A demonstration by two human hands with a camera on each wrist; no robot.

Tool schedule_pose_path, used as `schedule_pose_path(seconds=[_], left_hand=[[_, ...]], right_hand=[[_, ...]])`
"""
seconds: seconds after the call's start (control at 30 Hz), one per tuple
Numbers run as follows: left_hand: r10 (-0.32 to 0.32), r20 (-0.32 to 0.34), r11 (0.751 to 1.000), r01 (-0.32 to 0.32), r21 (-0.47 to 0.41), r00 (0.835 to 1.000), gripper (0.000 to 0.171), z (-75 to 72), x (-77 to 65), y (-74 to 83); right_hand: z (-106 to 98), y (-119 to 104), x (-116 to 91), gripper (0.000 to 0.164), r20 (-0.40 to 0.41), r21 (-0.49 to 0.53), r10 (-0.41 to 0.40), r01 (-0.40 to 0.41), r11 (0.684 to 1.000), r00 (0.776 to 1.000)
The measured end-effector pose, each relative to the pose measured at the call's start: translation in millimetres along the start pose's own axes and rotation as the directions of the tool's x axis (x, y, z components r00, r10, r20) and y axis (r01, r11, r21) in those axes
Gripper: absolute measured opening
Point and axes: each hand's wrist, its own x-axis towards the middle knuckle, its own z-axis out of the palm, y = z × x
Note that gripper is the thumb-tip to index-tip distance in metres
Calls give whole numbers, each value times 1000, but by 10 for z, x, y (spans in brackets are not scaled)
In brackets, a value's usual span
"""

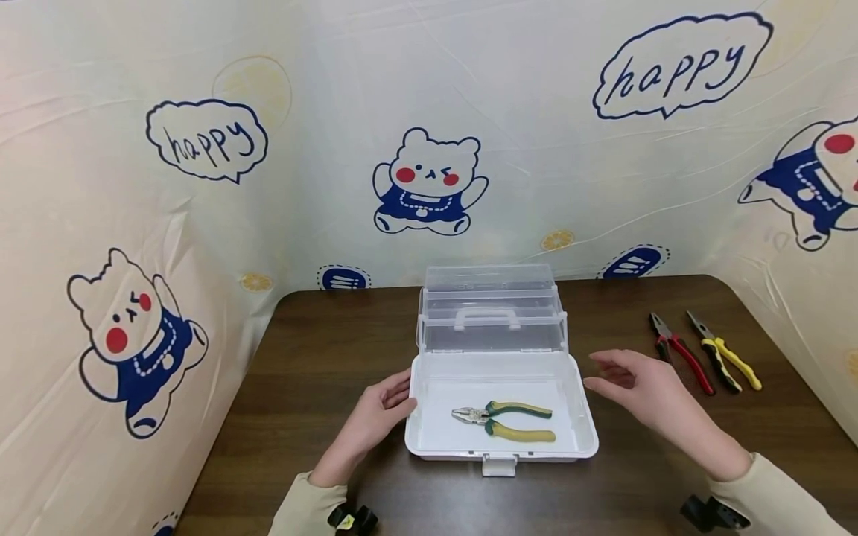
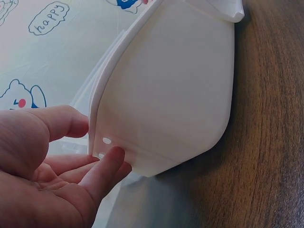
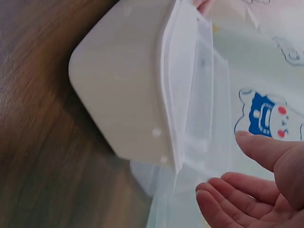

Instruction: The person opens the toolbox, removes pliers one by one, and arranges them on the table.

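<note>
A white plastic toolbox [image 1: 501,406] sits open in the middle of the dark wooden bench [image 1: 322,350], its clear tiered lid [image 1: 491,309] swung back to the far side so the green-and-yellow pliers [image 1: 504,420] lie flat and exposed in its base. The left hand [image 1: 375,417] rests relaxed with fingertips touching the box's left wall, while the right hand [image 1: 637,387] hovers released just beside the right wall, grasping nothing. Red-handled pliers [image 1: 680,351] and yellow-handled pliers [image 1: 725,350] lie side by side at the right, and a bear-printed cloth backdrop [image 1: 429,149] encloses the bench.
</note>
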Motion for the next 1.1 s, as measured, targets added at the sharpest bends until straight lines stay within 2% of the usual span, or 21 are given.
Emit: schedule_pose_path(seconds=[0.23, 0.43, 0.57, 0.77, 0.97, 1.1], left_hand=[[9, 3, 1000, -9, 5, 1000, 53, -11, 5, -17], [8, 12, 1000, -8, -2, 1000, 53, -17, 3, -12], [7, 6, 1000, -7, -5, 1000, 54, -26, 4, -17], [16, 10, 1000, -16, 3, 1000, 53, -30, 5, -3], [13, 13, 1000, -13, -5, 1000, 53, -22, 11, -12], [26, 26, 1000, -26, -6, 999, 53, -16, 11, -16]], right_hand=[[115, -188, -4, 35, 37, -34, -84, 85, 996, 996], [160, -290, -3, 26, -1, -34, -153, 152, 988, 988], [188, -345, 25, 26, 62, 13, -193, 192, 981, 979], [361, -362, 77, 36, 223, 78, -246, 234, 969, 943], [613, -361, 114, 48, 290, 57, -286, 282, 958, 913], [744, -341, 129, 51, 310, 25, -342, 352, 936, 887]])
